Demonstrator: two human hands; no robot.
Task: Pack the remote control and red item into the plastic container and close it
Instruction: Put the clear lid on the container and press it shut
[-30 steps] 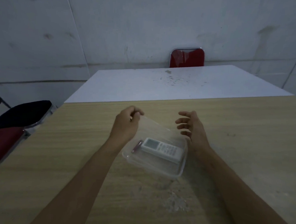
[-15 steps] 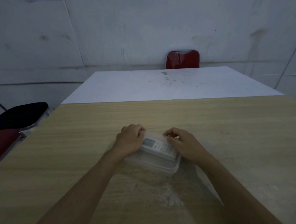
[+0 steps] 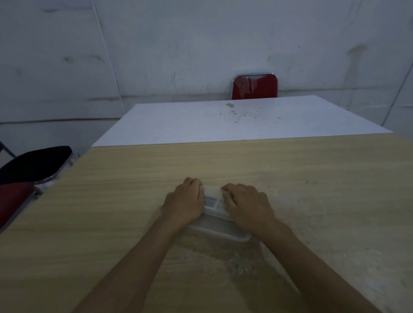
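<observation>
A clear plastic container (image 3: 216, 230) lies on the wooden table (image 3: 319, 187), its clear lid (image 3: 211, 193) lying flat on top. Through the lid I see part of the white remote control (image 3: 212, 202), its small screen showing between my hands. The red item is hidden under my left hand. My left hand (image 3: 184, 201) lies palm down on the lid's left side, fingers curled over the far edge. My right hand (image 3: 247, 206) covers the lid's right side the same way. Both hands press on the lid.
A white table (image 3: 226, 126) adjoins the wooden one at the far side, with a red chair back (image 3: 254, 86) behind it. At the left stand a black seat (image 3: 31, 165) and a red seat (image 3: 1, 206). A pale scuffed patch (image 3: 240, 265) marks the wood near the container.
A second ago the lid was tilted up in my left hand with my right hand apart. The lid has come down onto the container, and both hands have slid further over it.
</observation>
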